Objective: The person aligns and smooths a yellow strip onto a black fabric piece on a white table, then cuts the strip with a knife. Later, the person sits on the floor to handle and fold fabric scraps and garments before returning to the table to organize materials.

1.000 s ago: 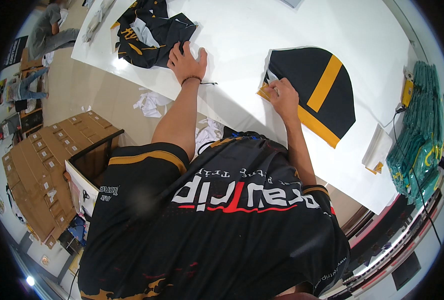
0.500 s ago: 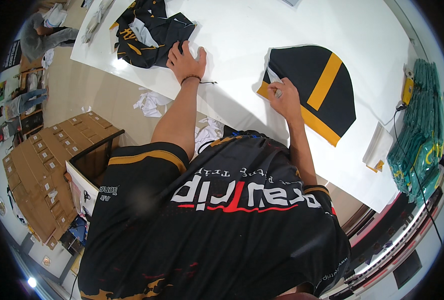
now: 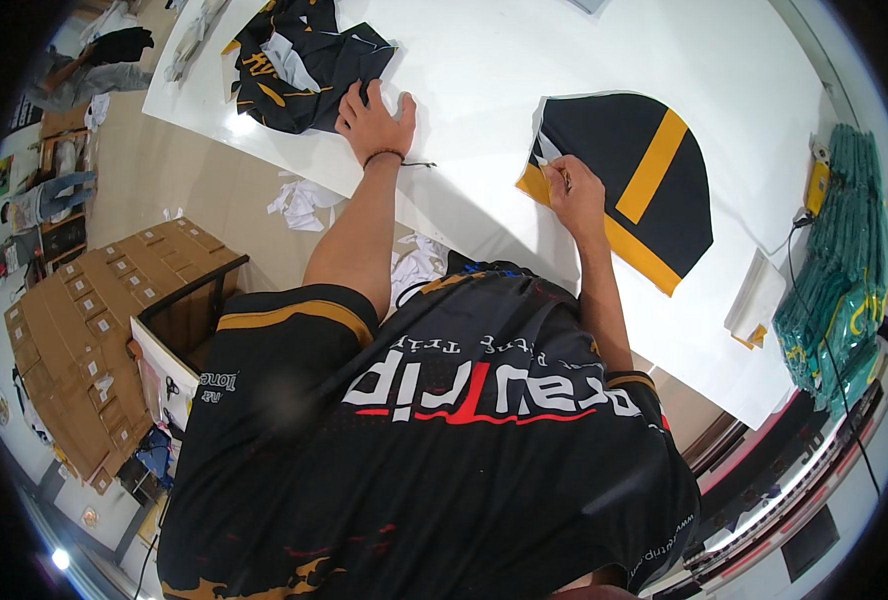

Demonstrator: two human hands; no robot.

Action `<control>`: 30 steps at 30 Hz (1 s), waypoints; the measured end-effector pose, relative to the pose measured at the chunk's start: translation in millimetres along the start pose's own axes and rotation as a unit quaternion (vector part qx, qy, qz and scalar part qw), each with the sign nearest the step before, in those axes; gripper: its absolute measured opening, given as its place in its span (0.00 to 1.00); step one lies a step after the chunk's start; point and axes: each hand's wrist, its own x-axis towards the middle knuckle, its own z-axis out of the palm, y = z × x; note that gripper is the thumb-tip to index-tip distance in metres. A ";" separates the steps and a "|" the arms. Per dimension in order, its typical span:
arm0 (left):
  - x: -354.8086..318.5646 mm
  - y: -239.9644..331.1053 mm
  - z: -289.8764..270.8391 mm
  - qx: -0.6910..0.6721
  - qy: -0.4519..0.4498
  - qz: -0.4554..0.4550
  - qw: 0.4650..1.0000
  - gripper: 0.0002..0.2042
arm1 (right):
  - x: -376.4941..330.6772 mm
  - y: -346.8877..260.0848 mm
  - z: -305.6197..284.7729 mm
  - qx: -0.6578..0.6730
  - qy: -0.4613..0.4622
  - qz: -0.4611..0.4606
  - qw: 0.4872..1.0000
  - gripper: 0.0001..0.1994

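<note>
Black cloth panel (image 3: 609, 165) — yellow-striped, nearly flat, crumpled garment (image 3: 340, 66) leftward

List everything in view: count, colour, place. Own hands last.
Worktable: one, white, ahead of the person
Rounded fabric panel: one, black with yellow bands, right half of worktable
Crumpled fabric bundle: one, black/yellow/white, worktable's far left
Folded piece: one, white with yellow bit, worktable's right side
Bagged goods: several, teal, far right
Unclear device: one, yellow, by bagged goods
Scrap heaps: two, white, floor
Cardboard boxes: many, brown, left
Co-workers: at least two, grey/blue clothing, upper left
Jersey: one, black, worn
Bracelet: one, dark, left wrist
Left hand: one, bare, at bundle's edge
Right hand: one, bare, at panel's left corner
</note>
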 end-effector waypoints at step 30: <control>-0.6 -1.8 3.2 0.014 0.012 0.009 1.000 0.28 | -1.2 -6.4 -3.2 0.000 0.021 0.035 0.999 0.03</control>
